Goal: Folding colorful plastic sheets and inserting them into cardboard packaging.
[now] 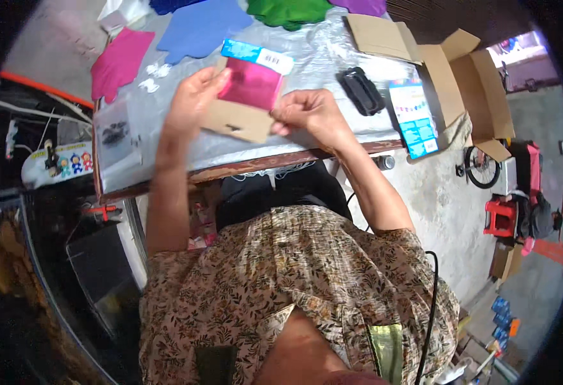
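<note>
"Where are we holding the card (233,120)?"

"Over the table (333,48), toward its near edge, between our hands. Our left hand (195,93) is gripping the left edge, half curled; our right hand (310,112) is pinching the lower right corner, fingers curling nearly closed."

"Which way are we pointing it?"

"Its blue end is facing the table's far side, its brown end the near edge. The long axis is running away from us, leaning slightly right."

"What are we missing?"

"The card is hiding some fingertips, its pink middle is looking too dark to make out, and the green piece (288,11) at the table's far side is running out of view."
</note>
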`<state>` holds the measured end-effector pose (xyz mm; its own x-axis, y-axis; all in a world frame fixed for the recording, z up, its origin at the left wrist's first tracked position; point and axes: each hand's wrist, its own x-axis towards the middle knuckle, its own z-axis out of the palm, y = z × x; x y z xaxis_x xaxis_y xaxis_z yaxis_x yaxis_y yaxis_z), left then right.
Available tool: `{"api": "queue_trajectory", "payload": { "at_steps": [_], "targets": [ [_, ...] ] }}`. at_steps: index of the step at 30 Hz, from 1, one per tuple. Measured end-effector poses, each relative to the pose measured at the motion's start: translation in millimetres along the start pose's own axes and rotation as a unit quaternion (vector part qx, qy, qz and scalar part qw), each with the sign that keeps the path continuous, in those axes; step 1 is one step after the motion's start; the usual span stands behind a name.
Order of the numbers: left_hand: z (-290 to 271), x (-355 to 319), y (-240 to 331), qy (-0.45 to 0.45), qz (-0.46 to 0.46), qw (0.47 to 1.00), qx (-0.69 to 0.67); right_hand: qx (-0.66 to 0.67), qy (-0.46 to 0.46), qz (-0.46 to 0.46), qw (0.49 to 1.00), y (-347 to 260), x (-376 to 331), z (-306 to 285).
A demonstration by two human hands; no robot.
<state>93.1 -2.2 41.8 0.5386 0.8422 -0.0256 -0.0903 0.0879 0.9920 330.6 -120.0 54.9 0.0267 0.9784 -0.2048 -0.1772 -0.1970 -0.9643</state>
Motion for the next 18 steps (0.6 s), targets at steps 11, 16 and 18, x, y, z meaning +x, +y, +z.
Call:
{"api": "queue_trajectory", "payload": {
  "at_steps": [11,16,18],
  "targets": [
    [-14,47,18,-0.112,0.159,0.852,0.486,-0.685,0.164,-0.255,0.662,-63,57,-244],
    [58,-5,1,0.043,0.077,0.907,0.411,-0.677,0.109,-0.188,0.703,-47,70,-257],
    [74,-18,-16,0.092,0.096,0.874,0.466,-0.681,0.100,-0.197,0.698,-45,77,-256]
  ]
}}
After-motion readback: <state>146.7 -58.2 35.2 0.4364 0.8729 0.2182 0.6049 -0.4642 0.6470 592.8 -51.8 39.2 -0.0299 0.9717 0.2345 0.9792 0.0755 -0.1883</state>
